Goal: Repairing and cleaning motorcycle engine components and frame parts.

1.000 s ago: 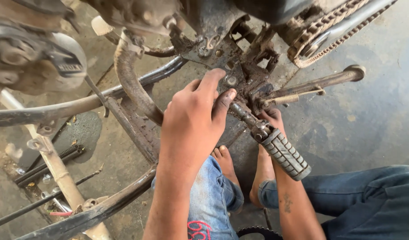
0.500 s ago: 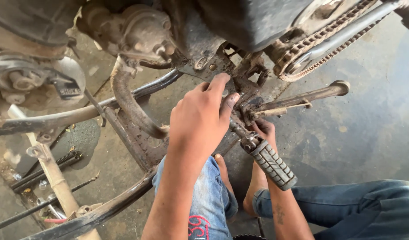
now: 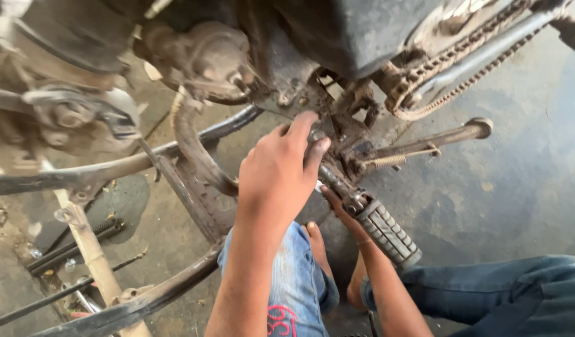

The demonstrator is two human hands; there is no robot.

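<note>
- I am looking down under a motorcycle, and my left hand (image 3: pixel 278 171) is up against the grimy bracket (image 3: pixel 337 128) where the footrest (image 3: pixel 387 232) is mounted to the frame.
- That hand is curled, fingers bent, with the fingertips pressed onto the bracket near its bolts. I see only its back, so I cannot tell whether it grips anything small underneath.
- My right hand (image 3: pixel 339 206) comes up from below, mostly hidden behind the footrest bar. It touches the bar's underside near the pivot, but I cannot tell how far it is closed.
- The footrest lies just right of and below my left hand. Its long axis runs diagonally, from the pivot at upper left down to the ribbed rubber end at lower right, pointing toward my knee.
- The right hand is the nearer one to the footrest; the left sits at the upper end, on the mount.
- Beyond the bracket, the side stand (image 3: pixel 425 143) runs off to the right with a spring (image 3: pixel 387 162) alongside it, and the chain (image 3: pixel 450 62) slants above.
- The curved exhaust pipe (image 3: pixel 194 150) bends down left of my left wrist, close but apart from it.
- My bare foot (image 3: pixel 315 240) rests on the concrete floor (image 3: pixel 518 187) between my arms.
</note>
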